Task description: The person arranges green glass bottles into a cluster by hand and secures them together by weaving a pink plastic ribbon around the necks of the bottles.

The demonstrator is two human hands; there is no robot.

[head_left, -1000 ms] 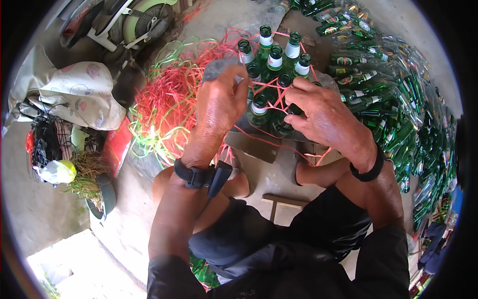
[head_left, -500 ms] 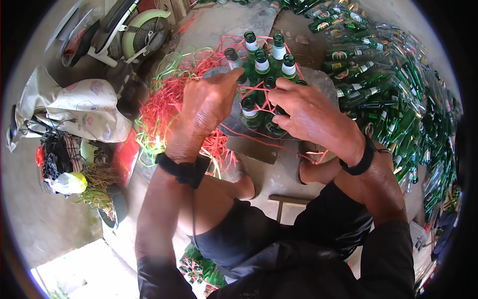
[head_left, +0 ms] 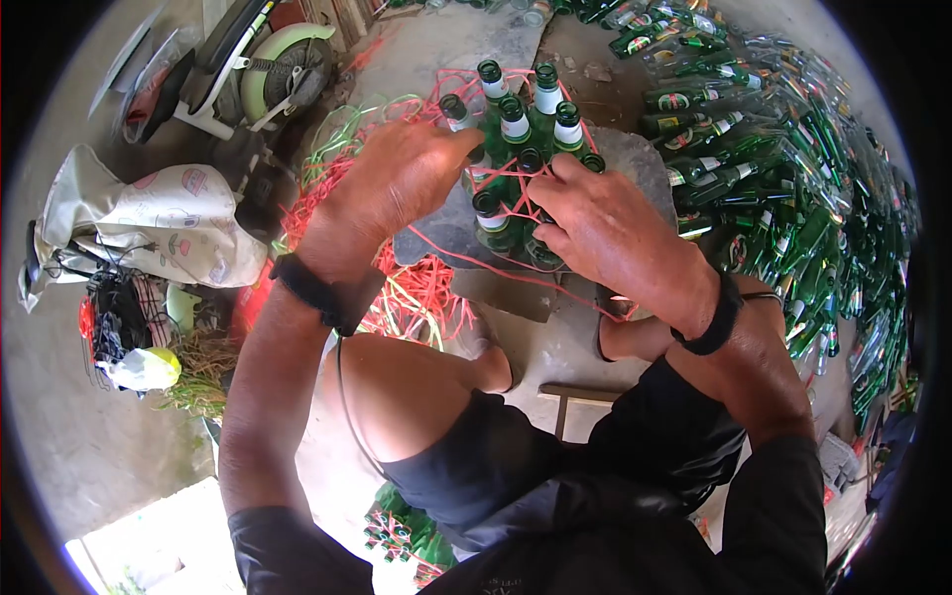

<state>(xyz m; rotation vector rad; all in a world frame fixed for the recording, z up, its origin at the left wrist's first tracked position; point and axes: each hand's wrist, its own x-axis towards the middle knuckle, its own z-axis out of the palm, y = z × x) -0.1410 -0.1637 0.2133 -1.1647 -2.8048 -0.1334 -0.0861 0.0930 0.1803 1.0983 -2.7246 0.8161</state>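
A tight group of green glass beer bottles (head_left: 515, 129) stands upright on a grey stone slab (head_left: 645, 164), with red plastic strap (head_left: 511, 210) crossing between and around the necks. My left hand (head_left: 412, 174) is closed at the group's left side, beside the bottle necks; its fingertips are partly hidden, and what they grip does not show. At the near right side my right hand (head_left: 610, 213) has its fingers curled on the red strap among the necks, covering part of some bottles. One loose strand runs from the group's near side across the slab.
Red and green strap lies heaped (head_left: 421, 297) left of the slab. A large pile of green bottles (head_left: 764, 188) fills the right side. A two-wheeler (head_left: 283, 74) and a pale printed cover (head_left: 178, 213) are at left. More strapped bottles (head_left: 402, 531) sit below my leg.
My left forearm has swung left, and the left hand has shifted slightly left and up. My right hand stays at the bottles. The bottles appear a little further left in view.
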